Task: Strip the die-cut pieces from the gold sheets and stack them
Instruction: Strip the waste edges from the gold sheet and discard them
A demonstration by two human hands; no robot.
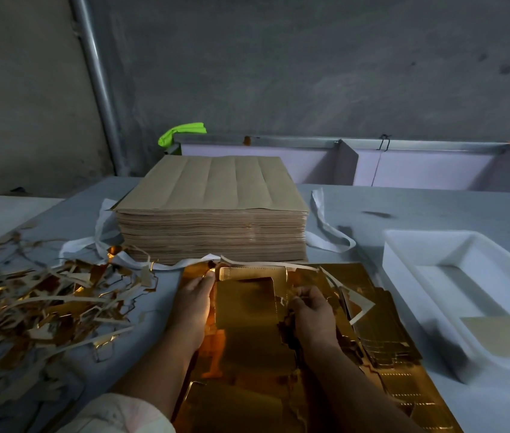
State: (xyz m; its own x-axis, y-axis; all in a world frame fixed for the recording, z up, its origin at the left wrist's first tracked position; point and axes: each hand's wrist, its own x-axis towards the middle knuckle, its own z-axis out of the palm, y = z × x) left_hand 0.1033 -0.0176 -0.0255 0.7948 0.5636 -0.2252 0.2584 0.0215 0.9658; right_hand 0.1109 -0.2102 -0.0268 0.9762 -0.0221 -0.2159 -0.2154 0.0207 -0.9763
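Only the head view here, so here's everything I've got.

The gold sheet [247, 354] lies flat on the table [403, 207] right in front of the person. The left hand [194, 295] pinches its far left edge. The right hand [313, 310] is curled tight on the trim [360, 297] beside the half-freed piece [244, 301].

What worries me:
- If the nicks haven't all let go, a hard pull on the trim could tear a flap off the piece.
- The foil looks slippery. If the left hand's pinch slips, the whole sheet could slide and crease.
- The gold pile [384, 335] to the right looks fanned out. Dropping the next piece on it carelessly could push it toward the tray [403, 245].
- The scrap [44, 307] lies close on the left, and loose curls could snag on the sheet.

Counts:
- two hands
- one sheet being worked
- one piece coming free
- one tall brown stack [213, 195] behind it, with far too many layers to count
- one scrap heap
- one white tray with a single beige card [503, 335] in it
- white straps [325, 226] looped out on both sides of the stack, though I can't tell how many
- one green thing [181, 132] at the back
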